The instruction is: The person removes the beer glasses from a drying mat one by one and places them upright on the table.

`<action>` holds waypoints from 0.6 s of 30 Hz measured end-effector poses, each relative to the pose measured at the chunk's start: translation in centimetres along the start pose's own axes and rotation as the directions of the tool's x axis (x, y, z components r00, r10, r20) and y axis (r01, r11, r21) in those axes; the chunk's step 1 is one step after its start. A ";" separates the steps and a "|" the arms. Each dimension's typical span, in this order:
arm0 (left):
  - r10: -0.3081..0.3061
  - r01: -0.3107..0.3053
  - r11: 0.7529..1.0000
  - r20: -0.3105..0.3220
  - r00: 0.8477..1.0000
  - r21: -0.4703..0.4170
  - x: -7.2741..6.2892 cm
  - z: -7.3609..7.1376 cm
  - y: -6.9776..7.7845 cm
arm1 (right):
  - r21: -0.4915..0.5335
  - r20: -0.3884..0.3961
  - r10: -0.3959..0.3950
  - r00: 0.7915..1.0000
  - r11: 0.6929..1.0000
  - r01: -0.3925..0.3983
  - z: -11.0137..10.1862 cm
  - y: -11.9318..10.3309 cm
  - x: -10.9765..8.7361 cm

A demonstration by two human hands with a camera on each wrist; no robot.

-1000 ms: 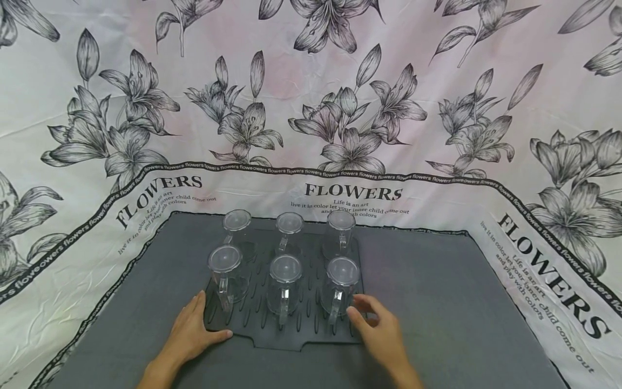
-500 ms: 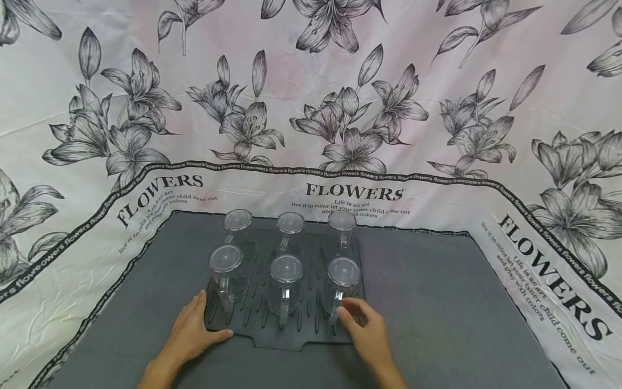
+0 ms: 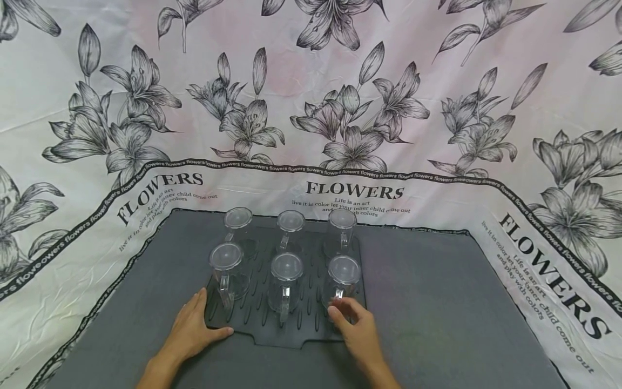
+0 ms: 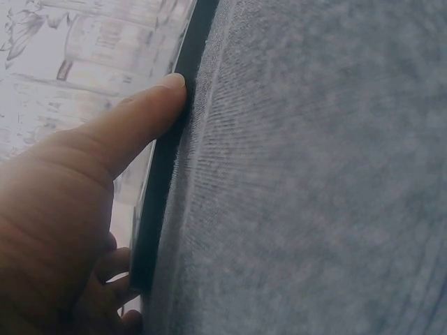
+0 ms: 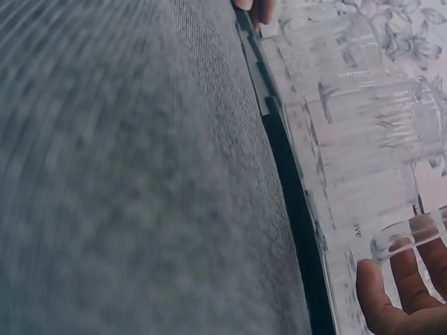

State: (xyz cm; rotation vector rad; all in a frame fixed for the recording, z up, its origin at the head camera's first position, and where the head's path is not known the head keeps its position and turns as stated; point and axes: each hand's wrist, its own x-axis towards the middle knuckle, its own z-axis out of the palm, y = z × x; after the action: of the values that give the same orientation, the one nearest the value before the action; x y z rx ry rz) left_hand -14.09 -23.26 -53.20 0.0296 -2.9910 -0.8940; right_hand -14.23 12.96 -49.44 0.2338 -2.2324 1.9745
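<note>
So the right hand (image 3: 357, 329) had its fingers curled at the handle (image 3: 338, 293) of a clear, cylindrical glass mug (image 3: 343, 270), which looked bottom-up at the front right of a dark grey, flat mat (image 3: 279, 339) with elongated oval marks. Fingers and thumb were fairly narrow around that handle, though I couldn't tell how firm the hold was. The left hand (image 3: 191, 327) was spread wide at the mat's front left corner, thumb on the front edge, the other fingers along the left side, no mug in it. The other five clear glass mugs (image 3: 286, 267) stood on the mat in two rows with the first, the nearest being front middle. My take on doing this bit well: get the thumb and fingers properly round the handle before putting any force on it, since smooth glass would probably slip, and keep knuckles away from the neighbour. I'd have gone gently too, so the rim wouldn't drag. Bracing the mat's corner with the left hand seemed smart, as it could easily skate.
</note>
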 end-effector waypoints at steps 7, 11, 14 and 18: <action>0.012 -0.012 1.000 -0.010 1.000 0.004 0.0 0.0 0.0 | 0.051 0.041 0.039 0.998 0.998 -0.041 0.4 0.7 0.1; 0.011 -0.011 1.000 -0.009 1.000 0.002 -0.1 0.1 0.0 | 0.059 0.069 0.060 0.996 0.996 -0.064 0.6 0.7 0.0; 0.004 -0.004 1.000 -0.006 1.000 -0.003 -0.1 0.0 0.0 | 0.084 0.088 0.042 0.995 0.995 -0.049 0.7 0.7 0.0; -0.006 0.006 1.000 -0.001 1.000 -0.007 -0.1 0.0 0.0 | 0.102 0.086 -0.009 0.996 0.995 0.000 0.7 0.8 0.0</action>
State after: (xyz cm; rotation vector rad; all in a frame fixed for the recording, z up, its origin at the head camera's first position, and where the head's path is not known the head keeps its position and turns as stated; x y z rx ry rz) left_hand -14.01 -23.21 -53.23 0.0391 -2.9884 -0.9054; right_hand -14.40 12.39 -50.35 0.3428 -2.1817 2.1169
